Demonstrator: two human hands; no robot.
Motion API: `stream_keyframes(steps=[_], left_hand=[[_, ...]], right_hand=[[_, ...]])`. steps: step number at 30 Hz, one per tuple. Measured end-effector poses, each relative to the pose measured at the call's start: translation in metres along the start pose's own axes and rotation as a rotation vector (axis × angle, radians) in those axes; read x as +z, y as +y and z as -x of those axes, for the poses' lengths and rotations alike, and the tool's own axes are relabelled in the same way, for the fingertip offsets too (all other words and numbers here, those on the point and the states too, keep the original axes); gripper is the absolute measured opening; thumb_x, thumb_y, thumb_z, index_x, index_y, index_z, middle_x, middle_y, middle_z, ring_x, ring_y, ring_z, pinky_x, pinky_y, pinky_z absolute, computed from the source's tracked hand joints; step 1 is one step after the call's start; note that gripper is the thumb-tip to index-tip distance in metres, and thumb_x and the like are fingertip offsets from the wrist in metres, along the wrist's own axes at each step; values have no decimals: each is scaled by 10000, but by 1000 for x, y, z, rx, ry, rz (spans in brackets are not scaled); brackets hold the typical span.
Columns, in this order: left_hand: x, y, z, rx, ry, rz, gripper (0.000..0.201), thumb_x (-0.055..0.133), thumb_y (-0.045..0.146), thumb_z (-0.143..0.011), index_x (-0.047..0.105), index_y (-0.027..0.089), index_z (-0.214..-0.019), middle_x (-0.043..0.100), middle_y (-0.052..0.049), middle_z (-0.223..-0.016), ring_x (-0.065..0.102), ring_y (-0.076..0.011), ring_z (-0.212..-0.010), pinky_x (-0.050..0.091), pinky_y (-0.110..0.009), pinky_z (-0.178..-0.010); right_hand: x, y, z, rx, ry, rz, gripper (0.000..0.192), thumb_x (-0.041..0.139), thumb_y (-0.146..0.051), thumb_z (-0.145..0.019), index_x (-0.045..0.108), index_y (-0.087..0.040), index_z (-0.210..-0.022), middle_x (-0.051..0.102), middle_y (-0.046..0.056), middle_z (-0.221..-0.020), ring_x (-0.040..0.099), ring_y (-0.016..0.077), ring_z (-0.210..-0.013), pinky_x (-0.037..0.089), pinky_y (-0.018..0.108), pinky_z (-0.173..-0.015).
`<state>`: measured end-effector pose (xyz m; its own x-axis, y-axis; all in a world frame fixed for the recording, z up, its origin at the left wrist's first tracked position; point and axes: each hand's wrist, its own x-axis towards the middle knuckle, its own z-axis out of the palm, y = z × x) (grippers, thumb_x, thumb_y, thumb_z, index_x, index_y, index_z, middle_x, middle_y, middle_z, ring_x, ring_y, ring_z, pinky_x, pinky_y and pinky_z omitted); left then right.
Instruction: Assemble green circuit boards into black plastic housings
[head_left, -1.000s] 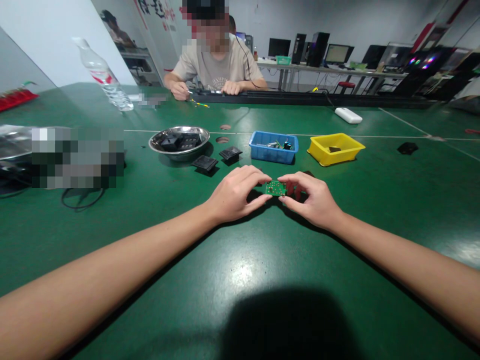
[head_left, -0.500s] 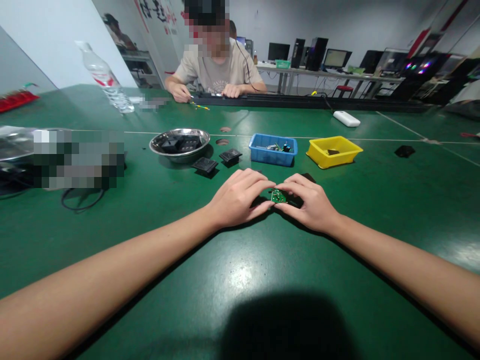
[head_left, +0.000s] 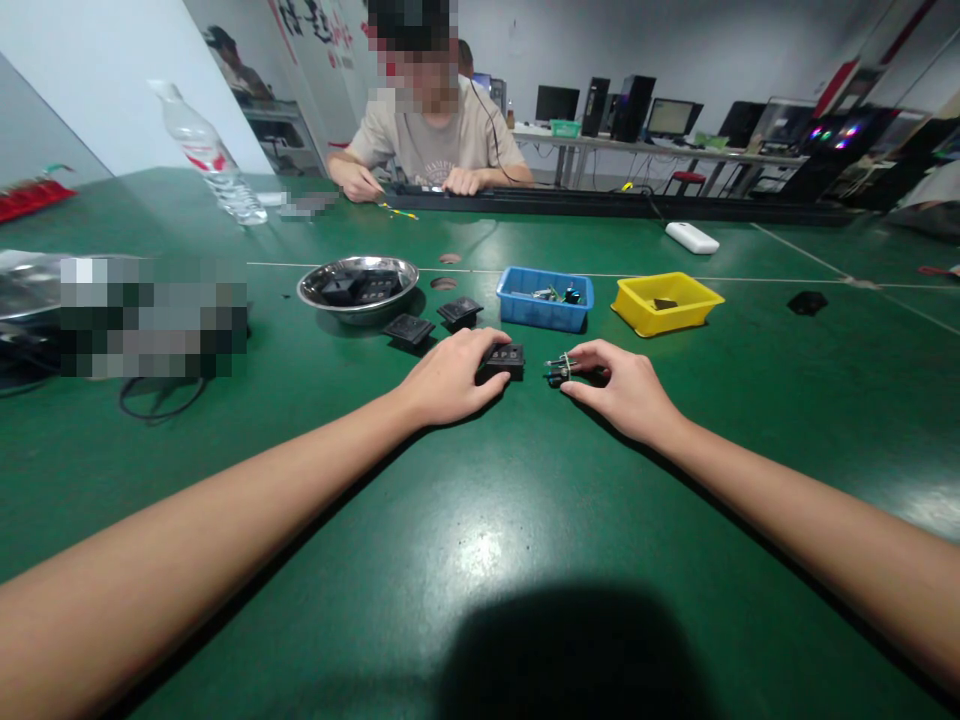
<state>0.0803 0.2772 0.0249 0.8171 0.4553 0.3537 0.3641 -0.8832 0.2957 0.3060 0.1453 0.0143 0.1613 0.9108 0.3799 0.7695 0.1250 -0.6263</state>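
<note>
My left hand (head_left: 457, 380) is closed on a small black plastic housing (head_left: 507, 361) with several square holes along its face, low over the green table. To its right, my right hand (head_left: 619, 385) pinches a small circuit board (head_left: 564, 369) by its edge. The board is turned on its side, so its metal pins and dark components point left toward the housing. A narrow gap separates the two parts. Two more black plastic pieces, one square piece (head_left: 409, 331) and another (head_left: 460, 312), lie just beyond my left hand.
Behind my hands stand a steel bowl (head_left: 307, 295) of black parts, a blue bin (head_left: 545, 314) with small components and a yellow bin (head_left: 667, 318). A water bottle (head_left: 210, 155) is at the back left. Across the table, a person (head_left: 442, 130) works at a long black bar (head_left: 600, 200).
My hands have moved apart. The circuit board, earlier face up between both hands, is now on its side in my right hand, and my left hand has taken hold of the black housing.
</note>
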Motion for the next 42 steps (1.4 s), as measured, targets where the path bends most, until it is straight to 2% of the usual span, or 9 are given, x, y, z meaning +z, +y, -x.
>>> stream_keyframes(steps=[7, 10, 13, 19, 22, 25, 29, 34, 42], left_hand=[[-3, 4, 1, 30, -72, 56, 422, 541, 388, -907, 563, 156, -1259, 675, -135, -1218, 631, -293, -1135, 500, -471, -1036], [-3, 4, 1, 31, -75, 51, 414, 536, 383, -909, 558, 159, -1255, 672, -130, -1223, 629, -287, -1140, 498, -459, -1038], [-3, 4, 0, 38, -75, 49, 398, 529, 378, -912, 558, 161, -1244, 672, -125, -1224, 629, -281, -1136, 496, -451, -1038], [-4, 5, 1, 33, -77, 61, 394, 532, 381, -913, 558, 163, -1240, 672, -124, -1229, 626, -283, -1140, 494, -449, -1038], [-4, 4, 1, 28, -77, 61, 389, 532, 387, -915, 559, 171, -1237, 674, -119, -1225, 626, -282, -1135, 494, -451, -1035], [-4, 4, 1, 28, -75, 58, 389, 527, 393, -915, 562, 168, -1230, 674, -120, -1218, 626, -286, -1127, 496, -454, -1028], [-4, 4, 0, 22, -82, 59, 384, 521, 396, -913, 560, 172, -1223, 675, -117, -1206, 629, -286, -1108, 501, -454, -1015], [-5, 3, 0, 29, -86, 73, 388, 523, 400, -913, 560, 166, -1219, 674, -119, -1197, 629, -284, -1097, 500, -454, -1014], [-5, 2, 1, 25, -87, 87, 389, 526, 415, -919, 559, 170, -1220, 672, -114, -1194, 630, -276, -1094, 497, -443, -1016]], right_hand=[[-2, -5, 2, -48, -24, 45, 414, 779, -282, -769, 656, -217, -1159, 770, 54, -999, 711, 240, -922, 545, 396, -850], [-13, 3, 0, -149, 73, 49, 373, 675, -299, -830, 643, -211, -1190, 741, 66, -1007, 691, 237, -913, 543, 393, -838], [-27, 22, -4, -218, 159, 176, 291, 604, -277, -845, 694, -179, -1104, 710, 90, -978, 670, 252, -904, 539, 416, -854], [-35, 51, -3, 6, 71, 498, 347, 666, -370, -862, 767, -120, -1079, 695, 161, -1002, 666, 320, -963, 528, 450, -878], [-35, 49, -4, -17, 3, 533, 265, 603, -301, -909, 787, -134, -997, 717, 158, -947, 676, 308, -916, 510, 417, -829], [-37, 44, -6, -29, 9, 470, 287, 518, -266, -938, 774, -160, -866, 734, 128, -835, 682, 273, -803, 477, 373, -757], [-41, 42, -9, 92, 98, 193, 351, 503, -368, -925, 710, -180, -712, 703, 64, -655, 629, 203, -608, 422, 318, -637], [-41, 44, -10, 133, 64, -74, 379, 533, -480, -863, 630, -194, -634, 645, 33, -573, 554, 164, -537, 387, 292, -571], [-41, 39, -9, 115, 40, -108, 407, 529, -494, -873, 564, -203, -591, 559, -6, -527, 471, 128, -507, 342, 290, -559]])
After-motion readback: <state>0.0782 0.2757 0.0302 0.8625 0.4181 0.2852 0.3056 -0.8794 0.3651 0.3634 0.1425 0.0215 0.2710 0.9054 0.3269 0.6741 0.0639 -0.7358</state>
